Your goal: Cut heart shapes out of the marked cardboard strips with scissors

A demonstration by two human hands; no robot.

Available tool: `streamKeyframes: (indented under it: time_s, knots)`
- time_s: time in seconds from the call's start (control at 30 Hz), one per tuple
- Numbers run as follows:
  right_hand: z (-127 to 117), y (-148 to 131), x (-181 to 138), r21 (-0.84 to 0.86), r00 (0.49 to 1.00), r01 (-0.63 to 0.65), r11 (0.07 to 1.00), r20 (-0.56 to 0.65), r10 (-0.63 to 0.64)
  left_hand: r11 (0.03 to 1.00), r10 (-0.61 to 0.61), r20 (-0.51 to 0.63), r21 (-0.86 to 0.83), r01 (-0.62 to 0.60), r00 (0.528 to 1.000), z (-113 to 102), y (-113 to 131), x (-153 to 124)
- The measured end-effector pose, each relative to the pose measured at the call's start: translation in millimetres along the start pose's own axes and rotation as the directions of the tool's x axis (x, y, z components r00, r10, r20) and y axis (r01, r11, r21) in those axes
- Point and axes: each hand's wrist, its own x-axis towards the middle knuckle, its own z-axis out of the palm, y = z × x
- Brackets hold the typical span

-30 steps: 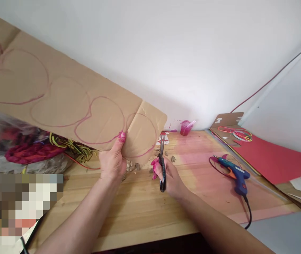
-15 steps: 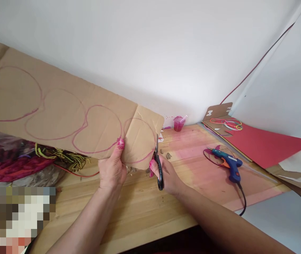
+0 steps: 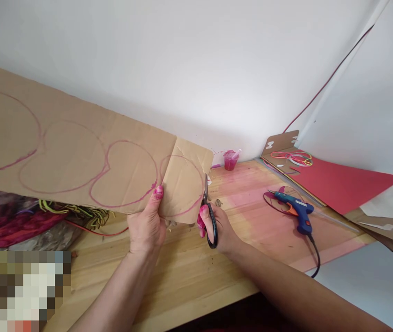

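1. We judge the cardboard (image 3: 130, 124), left of the glue gun (image 3: 300, 212), light, stiff, bendable where creased, best held by its lower edge.
2. We see the left hand (image 3: 148, 226) clamping that edge, thumb upright in front, fingers mostly hidden.
3. The right hand (image 3: 223, 230), nearer the glue gun, curls round the scissors (image 3: 213, 223), blades up.

The bare left forearm (image 3: 116, 286) rises from the bottom edge, left of centre, slanting up and rightward. The left hand (image 3: 147, 227), a little left of centre and below mid-height, is closed in a grip, its pink-stained thumb (image 3: 156, 196) pointing up. From the lower right, the bare right forearm (image 3: 282, 281) reaches in leftward; the right hand (image 3: 222, 230), slightly right of centre, is curled, its thumb (image 3: 206, 214) pink-tipped.
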Motion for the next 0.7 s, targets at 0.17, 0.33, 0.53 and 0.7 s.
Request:
streamKeyframes:
  time_s: [0.17,0.33,0.53,0.7]
  knots:
    - [4.0,-2.0,-2.9,0.070,0.997,-0.074,0.995,-0.013,0.076,0.999,0.030,0.012,0.020,-0.031,0.999,-0.8,1.4,1.9]
    - [0.2,-8.1,-0.2,0.032,0.987,-0.160,0.987,0.007,0.160,0.999,0.048,0.024,0.018,-0.049,0.999,-3.5,5.3,12.1]
    - [-12.1,-17.2,5.5,-0.069,0.999,-0.025,0.997,0.037,0.028,0.996,-0.054,0.056,0.079,0.049,0.997,-6.8,1.2,17.3]
    - [-16.3,-15.9,6.8,-0.106,0.998,0.004,0.994,0.063,0.003,0.995,-0.041,0.046,0.089,0.037,0.998,-5.4,-1.0,13.6]
